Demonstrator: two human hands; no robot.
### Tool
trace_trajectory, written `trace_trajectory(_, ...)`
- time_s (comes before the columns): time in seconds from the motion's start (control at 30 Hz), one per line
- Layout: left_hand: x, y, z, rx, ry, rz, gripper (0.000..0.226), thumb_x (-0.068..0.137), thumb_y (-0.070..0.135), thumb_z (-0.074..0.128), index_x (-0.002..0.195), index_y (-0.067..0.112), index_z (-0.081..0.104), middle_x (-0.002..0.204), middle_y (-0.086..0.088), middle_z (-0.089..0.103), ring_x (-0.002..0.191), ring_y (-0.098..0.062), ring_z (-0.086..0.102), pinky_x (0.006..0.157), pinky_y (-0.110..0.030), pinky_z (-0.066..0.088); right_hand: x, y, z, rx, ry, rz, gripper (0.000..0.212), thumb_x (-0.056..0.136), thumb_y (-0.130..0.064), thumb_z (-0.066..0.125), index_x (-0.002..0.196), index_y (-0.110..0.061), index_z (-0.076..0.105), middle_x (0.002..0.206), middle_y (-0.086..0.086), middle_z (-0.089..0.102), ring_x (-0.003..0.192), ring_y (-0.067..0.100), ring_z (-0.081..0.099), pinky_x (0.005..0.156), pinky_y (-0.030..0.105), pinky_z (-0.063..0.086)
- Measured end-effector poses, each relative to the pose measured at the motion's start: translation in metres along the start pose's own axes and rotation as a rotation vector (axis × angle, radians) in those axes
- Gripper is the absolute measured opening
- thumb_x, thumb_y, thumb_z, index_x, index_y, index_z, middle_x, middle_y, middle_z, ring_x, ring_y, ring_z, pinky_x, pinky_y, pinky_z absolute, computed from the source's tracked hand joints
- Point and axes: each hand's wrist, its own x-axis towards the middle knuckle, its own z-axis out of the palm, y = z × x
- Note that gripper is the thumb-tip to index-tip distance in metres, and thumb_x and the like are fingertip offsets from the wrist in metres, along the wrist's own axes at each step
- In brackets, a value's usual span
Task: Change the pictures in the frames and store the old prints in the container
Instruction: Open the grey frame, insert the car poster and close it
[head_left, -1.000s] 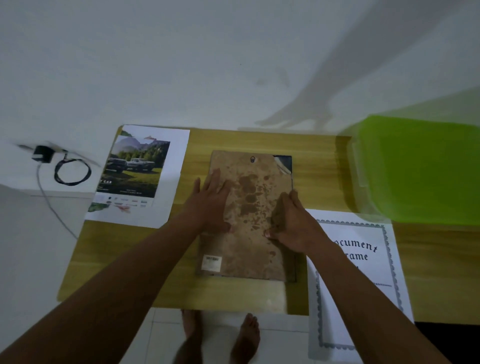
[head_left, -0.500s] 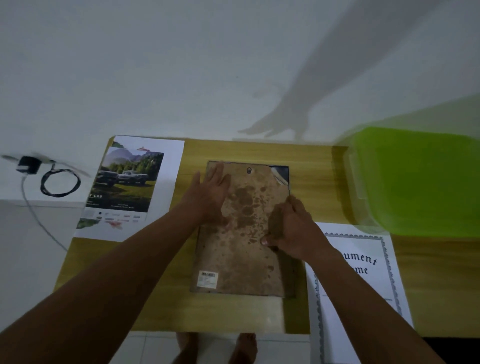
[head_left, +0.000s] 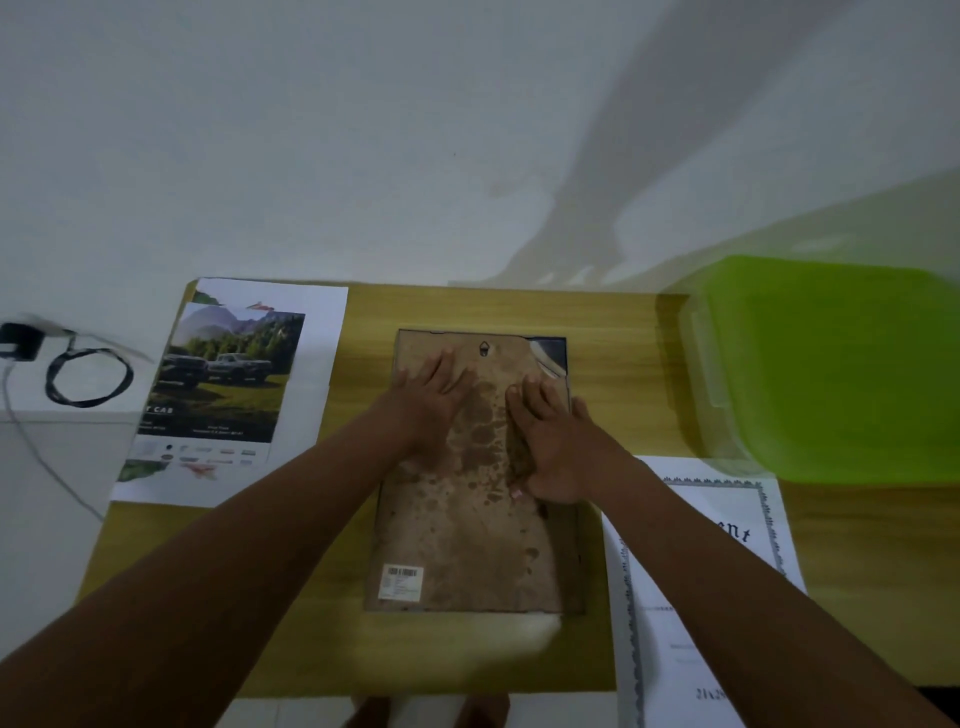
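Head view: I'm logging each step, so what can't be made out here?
Head view throughout:
- Print in the frame: it lies face down, back upward.
- Green container contents: covered, blurred, cropped by the right edge.
- Certificate wording: right arm and bottom edge cut it off.
- Barcode label text: too small.

The scene is dimly lit from behind: a long arm shadow (head_left: 670, 171) is thrown up the white wall (head_left: 260, 130). The green container (head_left: 841, 374) is blurred, and edges are bowed by wide-angle distortion.

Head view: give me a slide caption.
Left hand and right hand press the stained frame backing; car print left, green container right.
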Motion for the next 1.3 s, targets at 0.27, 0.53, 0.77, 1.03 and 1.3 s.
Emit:
trace_trajectory(0.27, -0.060, 0.007, 0.041, -0.013, 0.272, 0.083, 0.070, 0.097, 0.031, 0.049, 0.153, 0.013, 0.010, 0.161, -0.012, 0.006, 0.148, -0.027, 0.006, 0.118, -0.040, 0.013, -0.052, -0.010, 0.024, -0.023, 0.300, -0.099, 0.076, 0.092, -0.047, 0.060, 0.151, -0.011, 0.031, 0.158, 0.018, 0.023, 0.148, 0.037, 0.017, 0.120, 0.052, 0.020)
trace_trajectory(0.53, -0.090, -0.002, 0.081, -0.043, 0.065, 0.044, 0.117, 0.076, 0.065, 0.063, 0.151, 0.022, -0.016, 0.157, -0.010, -0.026, 0.144, -0.027, -0.024, 0.118, -0.051, 0.001, -0.080, -0.019, 0.060, -0.014, 0.090, -0.006, 0.123, 0.073, -0.083, 0.053, 0.158, -0.016, -0.007, 0.163, 0.018, -0.015, 0.151, 0.033, -0.015, 0.121, 0.049, 0.000)
trace_trajectory(0.77, -0.087, 0.003, 0.083, -0.019, 0.085, 0.006, 0.118, 0.075, 0.060, 0.068, 0.152, 0.019, -0.012, 0.157, -0.013, -0.023, 0.146, -0.028, -0.019, 0.118, -0.051, 0.000, -0.077, -0.020, 0.063, -0.052, 0.131, 0.013, 0.124, 0.070, -0.084, 0.053, 0.158, -0.018, -0.004, 0.164, 0.014, -0.010, 0.152, 0.030, -0.012, 0.121, 0.057, -0.003)
trace_trajectory(1.03, -0.094, -0.006, 0.092, -0.063, 0.149, 0.013, 0.119, 0.071, 0.070, 0.064, 0.152, 0.028, -0.012, 0.159, -0.005, -0.021, 0.146, -0.020, -0.016, 0.118, -0.056, 0.002, -0.076, -0.019, 0.063, -0.062, 0.132, -0.010, 0.123, 0.072, -0.083, 0.053, 0.158, -0.016, -0.005, 0.164, 0.016, -0.011, 0.151, 0.029, -0.013, 0.121, 0.053, -0.003)
trace_trajectory(1.3, -0.111, -0.002, 0.096, -0.246, 0.280, -0.047, 0.096, 0.083, 0.051, 0.062, 0.154, 0.019, 0.006, 0.161, -0.008, -0.009, 0.148, -0.028, -0.010, 0.118, -0.054, 0.013, -0.081, -0.024, 0.055, 0.258, 0.232, 0.019, 0.106, 0.079, -0.064, 0.068, 0.157, -0.014, 0.015, 0.165, 0.011, 0.005, 0.152, 0.028, 0.000, 0.123, 0.047, 0.010)
